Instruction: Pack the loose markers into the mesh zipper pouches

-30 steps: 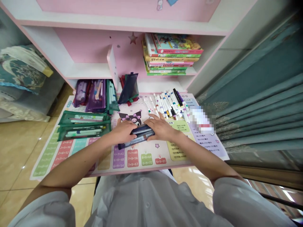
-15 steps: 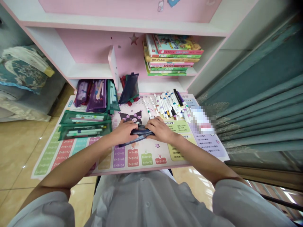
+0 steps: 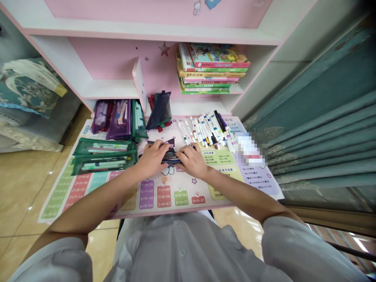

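Observation:
Both my hands grip a dark blue pencil pouch raised slightly over the middle of the printed desk mat. My left hand wraps its left end, fingers curled over the top. My right hand pinches its right end. Most of the pouch is hidden between my hands. Several loose markers lie in a row just beyond my right hand.
Green pouches with pens lie stacked at the left. Purple pouches and a dark mesh pouch lean against the pink shelf unit. Books are stacked on the shelf. A curtain hangs at the right.
Both hands have carried the dark pouch away from me, from the mat's middle up over the cartoon figure, and closed tighter on it. The pouch now looks more bunched.

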Motion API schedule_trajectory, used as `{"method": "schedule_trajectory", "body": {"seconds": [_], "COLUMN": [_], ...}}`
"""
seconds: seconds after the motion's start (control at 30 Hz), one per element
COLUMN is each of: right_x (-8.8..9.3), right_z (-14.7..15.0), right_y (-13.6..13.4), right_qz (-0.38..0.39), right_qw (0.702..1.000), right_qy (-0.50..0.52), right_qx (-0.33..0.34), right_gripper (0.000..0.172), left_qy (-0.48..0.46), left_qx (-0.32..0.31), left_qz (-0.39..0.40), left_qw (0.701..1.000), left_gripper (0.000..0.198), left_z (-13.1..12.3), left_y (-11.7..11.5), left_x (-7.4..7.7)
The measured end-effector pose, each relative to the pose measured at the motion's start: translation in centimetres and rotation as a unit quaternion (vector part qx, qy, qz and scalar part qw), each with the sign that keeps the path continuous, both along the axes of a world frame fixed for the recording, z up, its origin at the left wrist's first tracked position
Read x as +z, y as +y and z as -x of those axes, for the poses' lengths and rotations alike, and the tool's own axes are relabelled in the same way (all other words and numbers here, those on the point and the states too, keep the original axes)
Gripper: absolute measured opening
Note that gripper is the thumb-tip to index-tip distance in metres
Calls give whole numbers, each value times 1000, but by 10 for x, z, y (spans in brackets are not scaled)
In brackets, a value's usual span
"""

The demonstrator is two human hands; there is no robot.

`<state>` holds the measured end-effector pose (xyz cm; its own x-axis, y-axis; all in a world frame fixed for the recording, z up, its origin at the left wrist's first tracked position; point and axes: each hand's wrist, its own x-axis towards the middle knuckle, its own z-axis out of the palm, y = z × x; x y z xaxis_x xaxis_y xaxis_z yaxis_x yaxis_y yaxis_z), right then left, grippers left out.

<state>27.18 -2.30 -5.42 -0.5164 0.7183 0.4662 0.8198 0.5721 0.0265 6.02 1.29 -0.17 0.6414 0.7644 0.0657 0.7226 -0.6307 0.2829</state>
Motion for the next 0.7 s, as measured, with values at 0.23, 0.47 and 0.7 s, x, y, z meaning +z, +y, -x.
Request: {"method": "schedule_trajectory", "body": {"seconds": [0.23,0.47,0.7], "right_x": [1,2,8], "right_z": [-22,-50,-63], "right_y": [10,16,17], "right_qz": [59,153,180], "right_qw": [986,954,931], "right_qy": [158,257,315], "right_qx": [10,23,32], "right_gripper": [70,74,25], "left_qy": [29,4,24], "left_qx": [-5,-2,-4], "left_qz": [8,10,-9], "left_qw": [1000,1000,1000], "left_gripper": [43,32,33], "left_z": [3,11,10], "left_y": [3,6,0], "left_x": [3,2,7]}}
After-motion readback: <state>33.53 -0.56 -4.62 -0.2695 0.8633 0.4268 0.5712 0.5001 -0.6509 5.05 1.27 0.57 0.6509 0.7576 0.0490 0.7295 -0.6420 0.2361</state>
